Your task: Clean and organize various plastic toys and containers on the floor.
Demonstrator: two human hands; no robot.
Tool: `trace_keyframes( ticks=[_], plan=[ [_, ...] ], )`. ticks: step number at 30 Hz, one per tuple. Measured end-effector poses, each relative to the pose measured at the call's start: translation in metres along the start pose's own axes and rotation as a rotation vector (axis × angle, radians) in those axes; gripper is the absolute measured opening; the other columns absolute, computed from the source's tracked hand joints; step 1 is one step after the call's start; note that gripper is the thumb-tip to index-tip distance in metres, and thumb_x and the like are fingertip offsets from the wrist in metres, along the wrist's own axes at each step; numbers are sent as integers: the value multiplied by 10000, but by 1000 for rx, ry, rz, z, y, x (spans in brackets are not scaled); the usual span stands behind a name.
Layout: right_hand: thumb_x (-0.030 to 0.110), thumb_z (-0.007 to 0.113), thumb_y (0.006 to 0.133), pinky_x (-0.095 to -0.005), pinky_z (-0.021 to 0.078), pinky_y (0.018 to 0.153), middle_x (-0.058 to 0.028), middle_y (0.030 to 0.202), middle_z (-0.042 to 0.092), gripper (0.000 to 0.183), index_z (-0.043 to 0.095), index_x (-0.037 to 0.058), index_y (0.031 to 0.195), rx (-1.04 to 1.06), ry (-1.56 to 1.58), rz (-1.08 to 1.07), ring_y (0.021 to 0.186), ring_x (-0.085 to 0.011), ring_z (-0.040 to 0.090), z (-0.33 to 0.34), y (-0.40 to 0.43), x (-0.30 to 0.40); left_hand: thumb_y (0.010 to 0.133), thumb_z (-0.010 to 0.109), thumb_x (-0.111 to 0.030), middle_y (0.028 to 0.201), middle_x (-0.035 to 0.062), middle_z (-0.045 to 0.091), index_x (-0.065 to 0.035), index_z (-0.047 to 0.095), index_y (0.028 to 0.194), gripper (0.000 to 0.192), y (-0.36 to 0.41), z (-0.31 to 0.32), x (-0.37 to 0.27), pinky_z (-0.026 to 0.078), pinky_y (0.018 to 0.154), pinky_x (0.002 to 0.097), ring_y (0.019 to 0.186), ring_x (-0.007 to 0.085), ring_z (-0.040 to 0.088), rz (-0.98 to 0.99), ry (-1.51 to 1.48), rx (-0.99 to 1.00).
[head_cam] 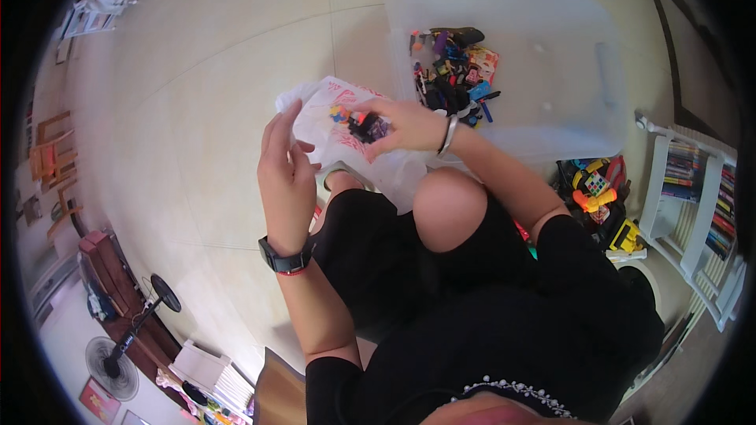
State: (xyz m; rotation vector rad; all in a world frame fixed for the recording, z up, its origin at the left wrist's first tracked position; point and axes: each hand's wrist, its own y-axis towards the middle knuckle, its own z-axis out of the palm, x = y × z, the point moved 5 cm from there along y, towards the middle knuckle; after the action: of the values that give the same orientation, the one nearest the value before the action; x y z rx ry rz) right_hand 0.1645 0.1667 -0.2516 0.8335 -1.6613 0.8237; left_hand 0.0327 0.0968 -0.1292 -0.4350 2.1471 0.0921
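Note:
A white plastic bag with red printing [387, 174] lies in front of my knees. My left hand [289, 168] is raised at the bag's left side, fingers apart, with nothing seen in it. Over the bag, my right hand [407, 127] curves its thumb and fingers around a cluster of small dark and purple toy pieces [367, 128]. Whether it grips them or they rest on the bag is unclear. Just left of these sits a small yellow, blue and orange toy [339, 113]. My right wrist wears a silver bangle, my left a black watch.
A large translucent plastic bin [561, 88] stands ahead on the right, with mixed small toys [452, 71] heaped at its left end. More toys [596, 195] are piled beside my right arm, near a white rack of books [688, 195]. A pedestal fan [112, 366] is at lower left.

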Motion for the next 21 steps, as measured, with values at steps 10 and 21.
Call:
trace_keyframes(
  ticks=[10,21],
  plan=[
    [46,610,754,-224,466,713,-68,949,642,366,551,34,1115,-198,297,157,864,-105,573,-110,-11,-72,838,358,90,1186,129,485,-42,477,1223,424,-7,-11,9,515,584,239,724,141,562,-56,37,-28],
    [280,740,647,-414,446,867,-186,1085,574,857,232,229,1334,-310,-717,915,1007,-356,553,-169,5,-287,836,357,101,1179,133,492,-59,482,1232,445,-5,-19,19,480,576,222,725,130,561,-125,118,-49]
  ],
)
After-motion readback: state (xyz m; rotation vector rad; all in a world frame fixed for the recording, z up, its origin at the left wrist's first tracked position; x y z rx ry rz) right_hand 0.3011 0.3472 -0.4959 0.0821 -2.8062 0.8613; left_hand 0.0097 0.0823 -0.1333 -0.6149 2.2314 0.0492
